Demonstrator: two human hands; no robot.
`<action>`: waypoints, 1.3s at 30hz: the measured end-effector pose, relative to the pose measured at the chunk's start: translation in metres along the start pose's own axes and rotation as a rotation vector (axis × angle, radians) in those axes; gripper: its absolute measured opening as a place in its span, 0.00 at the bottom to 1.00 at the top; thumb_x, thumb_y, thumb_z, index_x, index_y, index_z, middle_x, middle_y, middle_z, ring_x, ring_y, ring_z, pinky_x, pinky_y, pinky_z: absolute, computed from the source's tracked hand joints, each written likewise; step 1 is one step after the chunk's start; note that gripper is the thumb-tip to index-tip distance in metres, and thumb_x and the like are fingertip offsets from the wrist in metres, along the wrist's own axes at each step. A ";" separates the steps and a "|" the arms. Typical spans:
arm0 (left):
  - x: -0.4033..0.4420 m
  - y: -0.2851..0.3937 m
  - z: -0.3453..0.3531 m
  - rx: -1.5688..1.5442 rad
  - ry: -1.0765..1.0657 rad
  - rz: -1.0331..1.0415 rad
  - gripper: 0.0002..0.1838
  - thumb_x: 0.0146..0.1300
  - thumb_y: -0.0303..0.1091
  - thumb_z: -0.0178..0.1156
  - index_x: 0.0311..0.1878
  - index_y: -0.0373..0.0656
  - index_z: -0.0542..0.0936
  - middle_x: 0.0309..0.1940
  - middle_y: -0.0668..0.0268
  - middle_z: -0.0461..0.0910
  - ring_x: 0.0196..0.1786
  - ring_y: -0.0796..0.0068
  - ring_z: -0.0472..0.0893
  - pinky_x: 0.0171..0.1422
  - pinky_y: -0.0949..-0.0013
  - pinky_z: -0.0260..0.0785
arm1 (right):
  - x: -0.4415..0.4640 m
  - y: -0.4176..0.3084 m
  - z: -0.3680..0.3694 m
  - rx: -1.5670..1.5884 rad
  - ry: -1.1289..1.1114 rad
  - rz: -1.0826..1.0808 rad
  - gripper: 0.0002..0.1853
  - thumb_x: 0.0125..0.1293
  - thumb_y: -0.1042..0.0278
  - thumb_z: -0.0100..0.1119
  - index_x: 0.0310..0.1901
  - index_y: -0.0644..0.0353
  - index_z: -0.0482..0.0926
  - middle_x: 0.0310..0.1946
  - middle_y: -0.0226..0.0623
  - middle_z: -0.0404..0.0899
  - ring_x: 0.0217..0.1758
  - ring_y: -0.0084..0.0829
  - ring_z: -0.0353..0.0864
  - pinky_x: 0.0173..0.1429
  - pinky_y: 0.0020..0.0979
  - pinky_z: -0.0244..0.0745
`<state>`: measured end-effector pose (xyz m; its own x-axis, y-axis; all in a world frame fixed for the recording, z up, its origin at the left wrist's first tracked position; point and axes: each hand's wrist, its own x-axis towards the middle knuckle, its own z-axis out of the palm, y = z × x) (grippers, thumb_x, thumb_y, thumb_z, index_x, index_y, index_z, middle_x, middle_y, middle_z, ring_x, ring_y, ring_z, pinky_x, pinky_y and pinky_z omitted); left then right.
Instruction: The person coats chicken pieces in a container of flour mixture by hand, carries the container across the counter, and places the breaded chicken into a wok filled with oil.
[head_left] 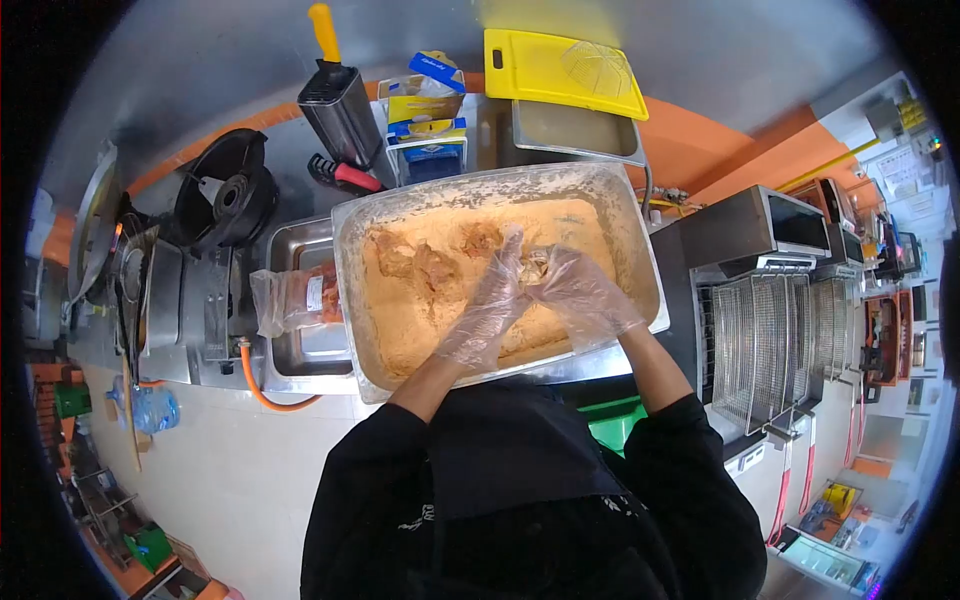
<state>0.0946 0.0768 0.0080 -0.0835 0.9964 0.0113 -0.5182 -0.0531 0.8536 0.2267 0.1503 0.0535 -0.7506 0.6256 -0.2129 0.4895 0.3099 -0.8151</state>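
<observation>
A large metal tray (648,285) holds orange-tinted flour (400,320). Over its right half, my left hand (495,300) and my right hand (585,290), both in clear plastic gloves, come together around a coated piece (535,268). The fingers of both hands are closed on it and partly cover it. Left of my hands, several coated pieces lie in the flour, among them one (435,270) near the middle and one (481,239) near the back.
A metal sink (300,360) with a bagged package (305,298) adjoins the tray's left side. Behind stand a knife holder (340,115), boxes (430,130) and a yellow board (560,75). Fryer baskets (760,340) are at the right.
</observation>
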 end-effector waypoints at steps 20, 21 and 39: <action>-0.055 -0.004 -0.063 1.558 -0.463 -0.315 0.22 0.51 0.34 0.58 0.50 0.37 0.72 0.44 0.49 0.74 0.49 0.52 0.74 0.55 0.59 0.65 | 0.031 0.111 -0.052 -1.459 -0.176 -0.163 0.08 0.52 0.73 0.61 0.35 0.62 0.76 0.34 0.37 0.78 0.40 0.28 0.76 0.43 0.29 0.73; -0.055 -0.011 -0.063 1.588 -0.447 -0.313 0.20 0.50 0.32 0.57 0.48 0.36 0.73 0.43 0.49 0.74 0.48 0.52 0.74 0.55 0.59 0.66 | 0.030 0.115 -0.054 -1.163 -0.065 -0.189 0.08 0.52 0.70 0.61 0.33 0.63 0.77 0.32 0.41 0.78 0.38 0.34 0.77 0.43 0.32 0.73; -0.042 0.002 -0.060 1.573 -0.392 -0.561 0.21 0.46 0.44 0.59 0.36 0.33 0.79 0.35 0.47 0.79 0.41 0.53 0.80 0.45 0.59 0.72 | 0.100 0.038 -0.159 -0.461 0.375 -0.282 0.10 0.55 0.71 0.56 0.39 0.57 0.79 0.36 0.40 0.80 0.40 0.37 0.79 0.45 0.31 0.74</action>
<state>0.0462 0.0307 -0.0215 0.1241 0.8370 -0.5329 0.8818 0.1532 0.4460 0.2405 0.3381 0.0870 -0.7132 0.6565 0.2456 0.4989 0.7215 -0.4800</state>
